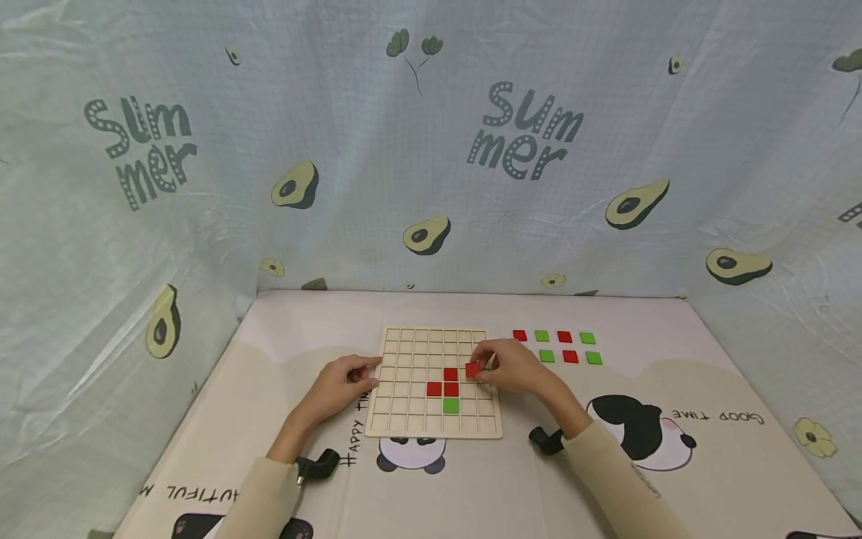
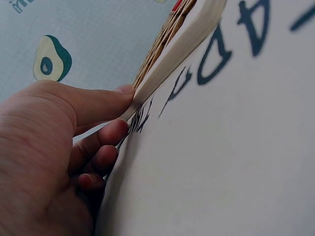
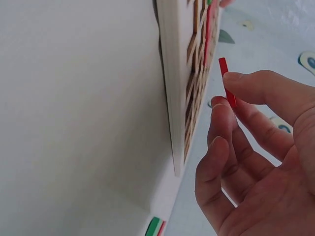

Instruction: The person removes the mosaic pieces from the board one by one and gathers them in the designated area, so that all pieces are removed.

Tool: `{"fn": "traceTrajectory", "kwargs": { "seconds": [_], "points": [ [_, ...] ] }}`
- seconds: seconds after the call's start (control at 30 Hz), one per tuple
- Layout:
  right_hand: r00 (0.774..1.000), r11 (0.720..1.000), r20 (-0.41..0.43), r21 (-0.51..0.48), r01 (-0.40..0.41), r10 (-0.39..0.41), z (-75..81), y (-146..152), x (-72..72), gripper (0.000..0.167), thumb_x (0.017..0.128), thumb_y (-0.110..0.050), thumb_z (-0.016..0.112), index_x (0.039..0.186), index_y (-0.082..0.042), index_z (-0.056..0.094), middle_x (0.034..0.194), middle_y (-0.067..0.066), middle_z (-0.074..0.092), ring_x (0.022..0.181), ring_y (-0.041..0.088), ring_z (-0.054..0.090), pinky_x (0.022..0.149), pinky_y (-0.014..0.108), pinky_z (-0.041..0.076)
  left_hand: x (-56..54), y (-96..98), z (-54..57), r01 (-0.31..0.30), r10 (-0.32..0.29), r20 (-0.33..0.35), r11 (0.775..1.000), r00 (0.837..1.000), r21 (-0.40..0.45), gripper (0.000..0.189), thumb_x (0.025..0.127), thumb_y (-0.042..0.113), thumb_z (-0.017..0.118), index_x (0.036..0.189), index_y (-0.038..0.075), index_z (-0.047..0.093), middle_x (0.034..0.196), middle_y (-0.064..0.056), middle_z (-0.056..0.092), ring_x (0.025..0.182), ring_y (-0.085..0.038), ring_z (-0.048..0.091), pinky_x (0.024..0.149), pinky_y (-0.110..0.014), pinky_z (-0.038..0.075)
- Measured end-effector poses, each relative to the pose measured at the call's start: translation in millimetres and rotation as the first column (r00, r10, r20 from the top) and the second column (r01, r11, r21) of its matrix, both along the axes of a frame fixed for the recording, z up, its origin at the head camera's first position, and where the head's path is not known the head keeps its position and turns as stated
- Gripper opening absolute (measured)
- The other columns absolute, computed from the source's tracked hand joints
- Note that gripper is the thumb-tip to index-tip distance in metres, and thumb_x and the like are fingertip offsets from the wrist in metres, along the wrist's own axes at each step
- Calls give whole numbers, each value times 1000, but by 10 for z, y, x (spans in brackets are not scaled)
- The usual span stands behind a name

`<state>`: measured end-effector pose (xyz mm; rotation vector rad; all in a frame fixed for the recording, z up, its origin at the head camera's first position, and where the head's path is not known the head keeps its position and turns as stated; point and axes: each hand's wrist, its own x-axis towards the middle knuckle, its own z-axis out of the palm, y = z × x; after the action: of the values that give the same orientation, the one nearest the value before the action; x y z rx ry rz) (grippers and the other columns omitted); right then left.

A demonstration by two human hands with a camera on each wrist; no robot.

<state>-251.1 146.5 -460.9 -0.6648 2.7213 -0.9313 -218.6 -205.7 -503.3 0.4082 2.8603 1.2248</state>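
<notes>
Between its thumb and fingertips, my right hand [image 1: 513, 365] pinches a red square tile [image 1: 473, 370], held over the right part of a pale wooden grid board [image 1: 404, 427]. Seen edge-on in the right wrist view, the same red tile [image 3: 227, 83] is thin and apart from the board. Several tiles lie in the board's squares: red ones, such as the red tile [image 1: 434, 389], and a green tile [image 1: 450, 406] nearest me. At the board's left edge, my left hand [image 1: 337, 385] touches the rim with thumb and index finger. In the left wrist view its other fingers [image 2: 104, 156] are bent.
Right of the board, loose tiles lie in two rows, among them a green tile [image 1: 587, 338] and a red tile [image 1: 570, 357]. A printed cloth [image 1: 431, 509] covers the table. A patterned curtain [image 1: 364, 135] stands behind and at both sides.
</notes>
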Motion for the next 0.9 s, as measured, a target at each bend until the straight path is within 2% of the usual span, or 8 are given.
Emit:
{"fn": "traceTrajectory", "kwargs": {
  "seconds": [0.37,0.9],
  "points": [
    [998,999,-55,-29,-24,22,46,208,56,18,87,-12,80,103,-13,73,89,-4,67,74,10,57,66,24,49,4,-4,-6,-2,2,-1,1000,1000,14,43,93,21,77,133,7,70,87,1,59,81,-14,51,72,-25,42],
    [998,999,-61,-45,19,-21,87,515,150,18,87,-11,77,104,-13,73,90,-4,67,77,13,60,69,26,51,-4,-24,-25,16,-16,-15,1000,1000,16,41,93,20,77,132,7,71,87,2,61,79,-13,52,71,-26,43]
  ]
}}
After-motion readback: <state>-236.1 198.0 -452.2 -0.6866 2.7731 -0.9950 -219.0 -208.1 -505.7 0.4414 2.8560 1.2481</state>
